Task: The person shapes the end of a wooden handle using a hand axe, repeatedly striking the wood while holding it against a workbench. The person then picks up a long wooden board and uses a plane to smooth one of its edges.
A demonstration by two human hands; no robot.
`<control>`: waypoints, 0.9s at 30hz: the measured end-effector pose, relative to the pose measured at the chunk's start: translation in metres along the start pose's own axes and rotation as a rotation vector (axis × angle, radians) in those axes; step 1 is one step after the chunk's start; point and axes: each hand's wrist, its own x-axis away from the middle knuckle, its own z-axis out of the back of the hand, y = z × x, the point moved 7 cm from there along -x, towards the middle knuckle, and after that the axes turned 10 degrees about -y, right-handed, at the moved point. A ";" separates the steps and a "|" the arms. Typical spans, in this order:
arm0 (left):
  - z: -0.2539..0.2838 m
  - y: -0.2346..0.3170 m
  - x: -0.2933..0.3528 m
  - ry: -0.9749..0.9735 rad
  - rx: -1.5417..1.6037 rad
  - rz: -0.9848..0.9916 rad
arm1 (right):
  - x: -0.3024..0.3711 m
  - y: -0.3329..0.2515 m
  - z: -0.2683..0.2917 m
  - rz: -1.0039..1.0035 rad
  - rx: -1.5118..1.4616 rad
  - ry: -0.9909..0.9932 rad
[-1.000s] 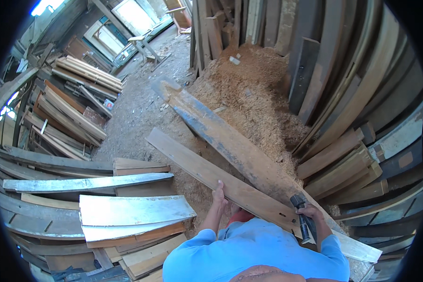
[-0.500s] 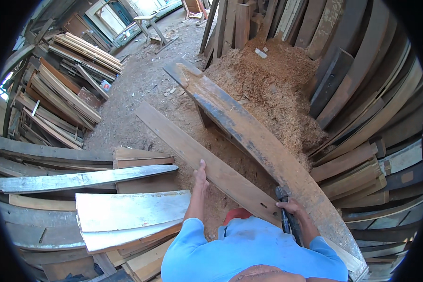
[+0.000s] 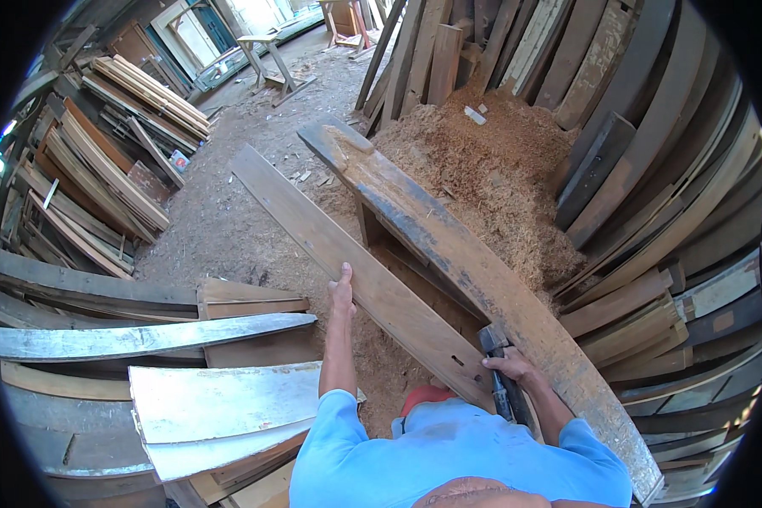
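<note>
A long brown plank (image 3: 360, 288) lies diagonally in front of me, tilted, with a small dark slot near its near end. My left hand (image 3: 342, 292) grips its left edge about midway, thumb up and the other fingers mostly hidden. My right hand (image 3: 516, 366) is closed round a dark metal tool (image 3: 492, 339) with a blocky head and long dark shafts. Its fingertips reach the plank's near end, and I cannot tell the tool's exact kind. Just right of the plank runs a thick, worn wooden bench (image 3: 449, 241), dusted with sawdust.
Behind the bench rises a heap of sawdust (image 3: 499, 186) below leaning boards (image 3: 601, 161). White panels (image 3: 220, 398) and a pale narrow board (image 3: 144, 337) lie on stacked timber at my left. Farther off are more stacked boards (image 3: 102, 169) and a sawhorse (image 3: 271, 68).
The plank's far end has risen and shifted slightly left, closer alongside the bench. Both hands have moved a little left and upward in view, keeping their holds. The view has also shifted slightly.
</note>
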 end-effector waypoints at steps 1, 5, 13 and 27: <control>-0.001 -0.006 0.001 0.012 -0.006 0.007 | -0.005 0.012 0.002 0.017 -0.006 0.027; 0.000 -0.018 0.013 0.047 -0.066 0.016 | -0.012 0.042 -0.005 -0.064 -0.057 0.048; -0.010 -0.008 -0.003 -0.060 -0.132 0.005 | -0.028 0.062 0.002 -0.078 -0.119 0.124; -0.168 0.181 0.132 -0.786 0.513 -0.504 | -0.026 0.018 0.001 0.100 -0.532 -0.125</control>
